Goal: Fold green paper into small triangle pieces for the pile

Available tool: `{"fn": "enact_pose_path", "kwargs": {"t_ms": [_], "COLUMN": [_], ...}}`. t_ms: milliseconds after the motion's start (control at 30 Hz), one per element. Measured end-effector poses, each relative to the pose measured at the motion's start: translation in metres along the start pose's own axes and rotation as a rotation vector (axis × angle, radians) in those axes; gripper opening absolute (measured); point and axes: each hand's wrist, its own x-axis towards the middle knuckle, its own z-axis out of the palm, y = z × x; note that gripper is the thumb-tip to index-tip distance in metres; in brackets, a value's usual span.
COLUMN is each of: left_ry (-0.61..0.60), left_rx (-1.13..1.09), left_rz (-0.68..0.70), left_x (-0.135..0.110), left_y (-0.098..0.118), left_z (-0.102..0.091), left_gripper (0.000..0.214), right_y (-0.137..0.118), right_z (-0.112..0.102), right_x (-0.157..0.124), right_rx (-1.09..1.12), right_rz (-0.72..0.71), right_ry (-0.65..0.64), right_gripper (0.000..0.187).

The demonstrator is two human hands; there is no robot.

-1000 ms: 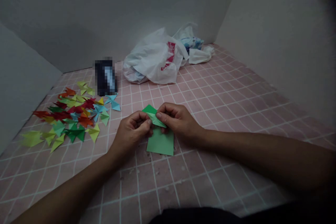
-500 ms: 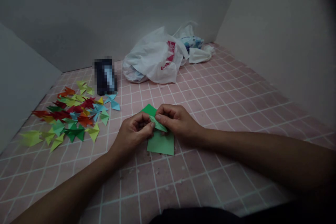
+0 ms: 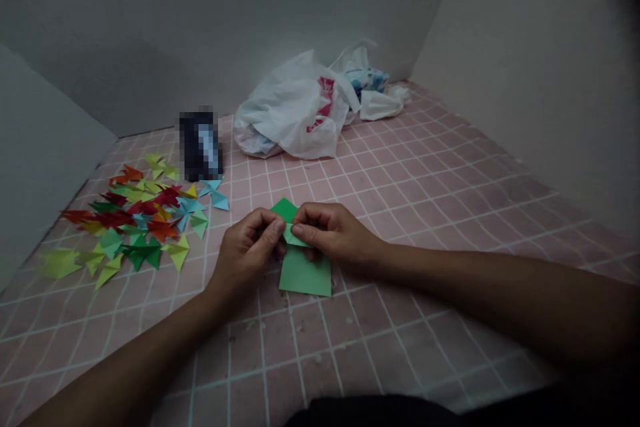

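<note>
A small folded piece of light green paper [image 3: 295, 235] is held up between my two hands. My left hand [image 3: 253, 240] pinches its left end between thumb and fingers. On the other side, my right hand [image 3: 333, 230] grips it, thumb on top and fingers curled. Beneath the hands lie green paper sheets: a light green sheet [image 3: 306, 273] toward me and a darker green sheet [image 3: 285, 207] showing its corner beyond. The fingers hide part of the folded paper and of the sheets.
Several folded paper shapes [image 3: 143, 250] in yellow, red, orange, green and blue lie in a heap at the left. Behind them stands a dark pixelated object [image 3: 200, 147]. White plastic bags [image 3: 300, 107] rest against the back wall on the pink checked surface [image 3: 400, 347].
My left thumb has moved up and over the folded paper's left end. The paper has turned slightly, and less of it shows between my fingers.
</note>
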Motion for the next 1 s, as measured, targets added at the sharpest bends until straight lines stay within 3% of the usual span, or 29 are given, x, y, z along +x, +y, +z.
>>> {"fn": "enact_pose_path", "kwargs": {"t_ms": [133, 267, 400, 733, 1000], "left_ry": [-0.016, -0.029, 0.079, 0.048, 0.047], "left_rx": [-0.090, -0.109, -0.123, -0.059, 0.008], "left_rz": [-0.050, -0.083, -0.046, -0.046, -0.063], "left_x": [0.0009, 0.0026, 0.0015, 0.0034, 0.0023], "left_y": [-0.0003, 0.0000, -0.0002, -0.0017, -0.0024], "left_z": [0.0008, 0.0004, 0.0017, 0.0036, 0.0037], "left_gripper": [0.025, 0.022, 0.023, 0.018, 0.015], "right_y": [-0.0019, -0.0016, -0.0016, 0.0003, 0.0027], "right_z": [-0.0009, -0.0008, -0.0003, 0.0011, 0.0015], "right_x": [-0.0006, -0.0012, -0.0010, 0.0004, 0.0014], "right_rx": [-0.052, -0.124, -0.181, 0.014, 0.048], "right_rz": [-0.014, -0.111, -0.149, -0.081, -0.046], "right_ry": [0.015, 0.115, 0.191, 0.143, 0.123], "right_gripper": [0.020, 0.019, 0.019, 0.017, 0.013]}}
